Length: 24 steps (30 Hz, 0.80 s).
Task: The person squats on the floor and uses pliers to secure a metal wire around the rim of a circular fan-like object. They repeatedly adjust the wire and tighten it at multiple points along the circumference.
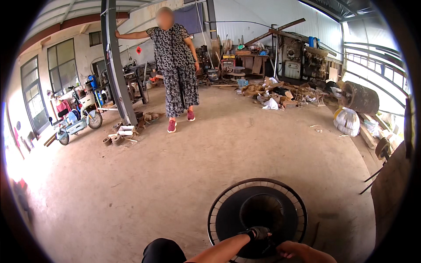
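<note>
In front of me at the bottom stands a round black piece [235,204] with an outer ring, short spokes and a dark hollow in its middle. I cannot tell its kind. My left hand [260,232], in a dark fingerless glove, is over its near part with the fingers closed. Just right of it my right hand [287,250] is closed, thumb and fingers pinched together, near the ring's near right side. Something dark and thin seems to lie between the hands, too dim to name.
A person [177,57] in patterned clothes stands ahead, one hand on a steel post [117,65]. A scooter [76,125] is at left. A scrap pile [280,93], a rusty drum [360,97] and a white sack [346,122] lie at far right. Concrete floor [175,171] spreads between.
</note>
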Tool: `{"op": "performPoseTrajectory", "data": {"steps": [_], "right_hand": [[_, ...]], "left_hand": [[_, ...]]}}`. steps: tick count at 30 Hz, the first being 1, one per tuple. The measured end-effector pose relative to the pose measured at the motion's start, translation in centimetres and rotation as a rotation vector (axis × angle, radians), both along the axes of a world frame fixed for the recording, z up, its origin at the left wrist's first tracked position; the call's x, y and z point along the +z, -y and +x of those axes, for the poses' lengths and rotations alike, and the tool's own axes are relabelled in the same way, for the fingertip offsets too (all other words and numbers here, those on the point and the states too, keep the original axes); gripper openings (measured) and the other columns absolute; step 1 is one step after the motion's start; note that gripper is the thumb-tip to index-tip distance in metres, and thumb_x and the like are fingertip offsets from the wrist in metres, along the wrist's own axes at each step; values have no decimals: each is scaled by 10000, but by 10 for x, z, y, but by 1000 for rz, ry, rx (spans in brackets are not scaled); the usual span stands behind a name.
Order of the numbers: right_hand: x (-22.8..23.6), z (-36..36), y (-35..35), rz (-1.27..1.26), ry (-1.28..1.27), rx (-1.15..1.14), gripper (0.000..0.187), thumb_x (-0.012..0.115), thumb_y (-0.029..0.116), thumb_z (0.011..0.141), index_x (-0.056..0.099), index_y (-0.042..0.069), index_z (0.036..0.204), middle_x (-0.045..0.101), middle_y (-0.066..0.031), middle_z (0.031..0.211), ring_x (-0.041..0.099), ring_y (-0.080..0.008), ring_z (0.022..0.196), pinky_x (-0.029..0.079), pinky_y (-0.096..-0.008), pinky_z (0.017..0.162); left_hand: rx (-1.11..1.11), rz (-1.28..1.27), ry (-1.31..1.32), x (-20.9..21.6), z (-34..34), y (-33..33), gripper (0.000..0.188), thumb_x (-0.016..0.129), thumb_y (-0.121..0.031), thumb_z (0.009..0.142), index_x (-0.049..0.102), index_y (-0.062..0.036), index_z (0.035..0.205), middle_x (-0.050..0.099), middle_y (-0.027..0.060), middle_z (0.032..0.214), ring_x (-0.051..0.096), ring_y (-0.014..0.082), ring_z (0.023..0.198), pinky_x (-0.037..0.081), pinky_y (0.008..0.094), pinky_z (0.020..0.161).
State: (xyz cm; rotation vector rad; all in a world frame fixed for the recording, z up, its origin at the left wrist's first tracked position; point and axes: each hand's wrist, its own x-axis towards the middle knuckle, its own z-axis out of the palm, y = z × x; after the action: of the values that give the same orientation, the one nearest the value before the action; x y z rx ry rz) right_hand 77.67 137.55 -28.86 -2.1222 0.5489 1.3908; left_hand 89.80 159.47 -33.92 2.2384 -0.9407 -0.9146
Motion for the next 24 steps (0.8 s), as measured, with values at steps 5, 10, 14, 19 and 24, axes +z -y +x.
{"op": "performPoseTrajectory", "data": {"steps": [5,10,14,19,24], "right_hand": [[-23,5,-3,145,-68,-179,187,643,281,835,645,97,869,582,-36,707,537,-156,572,426,-338,498],[-26,-1,13,89,-173,-249,160,642,265,837,607,119,782,515,24,632,443,-90,482,362,-283,419],[25,-2,-27,109,-55,-167,140,622,244,838,581,132,765,481,33,611,429,-83,453,352,-288,404],[81,-2,-48,177,46,-26,128,584,214,800,529,135,716,466,7,600,458,-123,483,357,-304,431],[103,-4,-40,147,74,-37,197,578,252,775,485,105,682,484,-38,618,465,-176,523,384,-344,472]], "left_hand": [[-38,18,-95,-11,7,8,568,538,-517,938,698,12,1072,694,232,1068,646,372,1072,466,457,903],[-179,188,-264,62,-1,25,699,554,-588,921,616,13,1274,639,234,1247,559,347,1236,401,422,1040],[-97,191,-385,77,3,7,871,557,-684,875,469,-27,1441,464,164,1486,408,286,1387,293,369,1144],[-201,251,-406,52,23,4,936,574,-728,831,465,-34,1449,450,166,1500,404,290,1394,279,366,1158],[-150,238,-397,26,17,19,811,532,-689,885,579,-21,1343,570,163,1384,492,288,1320,338,362,1105]]}}
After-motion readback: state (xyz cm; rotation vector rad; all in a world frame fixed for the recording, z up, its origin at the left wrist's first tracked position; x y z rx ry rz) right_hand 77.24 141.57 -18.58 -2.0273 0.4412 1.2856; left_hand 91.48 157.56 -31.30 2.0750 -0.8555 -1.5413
